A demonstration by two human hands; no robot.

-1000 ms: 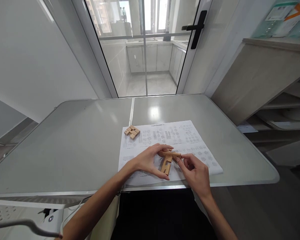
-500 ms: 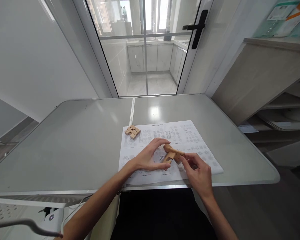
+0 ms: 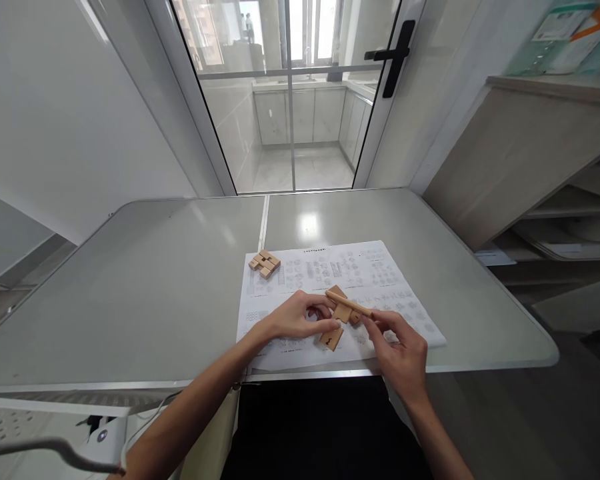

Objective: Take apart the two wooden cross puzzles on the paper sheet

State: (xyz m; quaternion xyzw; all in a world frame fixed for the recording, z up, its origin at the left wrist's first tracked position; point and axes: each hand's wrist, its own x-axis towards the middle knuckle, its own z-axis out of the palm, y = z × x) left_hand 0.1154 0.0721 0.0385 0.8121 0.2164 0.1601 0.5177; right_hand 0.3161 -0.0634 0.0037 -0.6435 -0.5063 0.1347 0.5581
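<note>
Over the printed sheet, several light-brown wooden puzzle pieces lie crossed between my hands. My left hand is curled at their left side, thumb and fingertips closed on a notched wooden puzzle piece. At the right, my right hand pinches the end of a long, narrow wooden puzzle piece that slants across the others. A flat wooden piece with a dark mark shows below my left thumb. Fingers hide parts of the pieces, and whether they interlock I cannot tell.
A small assembled cluster of wooden blocks sits on the sheet's far left corner. The grey table has a metal edge and a seam. Beyond stands a glass door with a black handle; shelving is at the right.
My left hand has closed from a wide spread onto the pieces. The marked lower piece has turned and now shows its flat face. My right hand keeps its pinch, shifted slightly right.
</note>
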